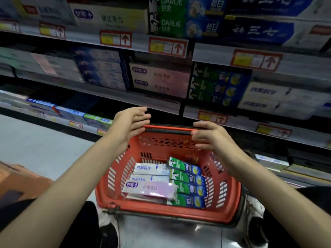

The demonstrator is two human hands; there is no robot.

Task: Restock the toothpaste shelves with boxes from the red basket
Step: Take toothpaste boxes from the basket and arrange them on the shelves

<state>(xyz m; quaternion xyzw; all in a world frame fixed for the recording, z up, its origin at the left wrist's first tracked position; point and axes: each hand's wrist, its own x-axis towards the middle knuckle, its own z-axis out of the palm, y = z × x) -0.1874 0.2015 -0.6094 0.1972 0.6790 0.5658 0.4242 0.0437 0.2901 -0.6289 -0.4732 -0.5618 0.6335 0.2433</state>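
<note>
My left hand and right hand are both open and empty over the red slotted plastic basket; the top pink-white cardboard toothpaste box looks light but crushable, so I'd grab its long sides.

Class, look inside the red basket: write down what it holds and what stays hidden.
Inside the red basket lie four green boxes in a row, two white boxes beside them, and a pink box resting on another box, mostly covered. The basket floor beneath them is hidden.
</note>
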